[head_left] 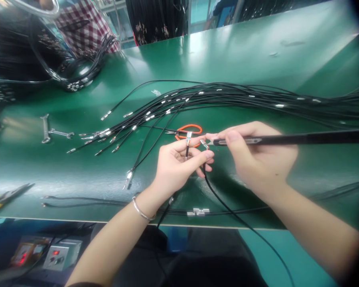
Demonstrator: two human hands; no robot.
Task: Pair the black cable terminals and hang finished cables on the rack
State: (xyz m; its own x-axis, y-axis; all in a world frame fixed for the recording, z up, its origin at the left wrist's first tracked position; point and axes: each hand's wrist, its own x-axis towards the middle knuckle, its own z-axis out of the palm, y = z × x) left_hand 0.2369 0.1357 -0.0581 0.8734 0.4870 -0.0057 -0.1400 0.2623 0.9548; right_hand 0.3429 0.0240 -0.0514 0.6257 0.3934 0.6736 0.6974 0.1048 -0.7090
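Note:
My left hand (179, 163) is closed around thin black wires (187, 150) that end in silver metal terminals; one terminal (189, 136) sticks up above my fingers. My right hand (257, 153) pinches a thick black sleeve (302, 138) that runs off to the right, its tip close to a second terminal (203, 143). A black wire (227, 211) hangs down from my hands over the table's front edge. Both hands hover above the green table (242, 52).
A big bundle of black wires with terminals (227, 97) fans across the table. Orange-handled scissors (188, 129) lie just behind my hands. Two wrenches (50, 131) lie at left, yellow-handled pliers (2, 198) near the front left edge. Metal clips (198, 212) sit at the front edge. A person in a checked shirt (83, 24) is at the far side.

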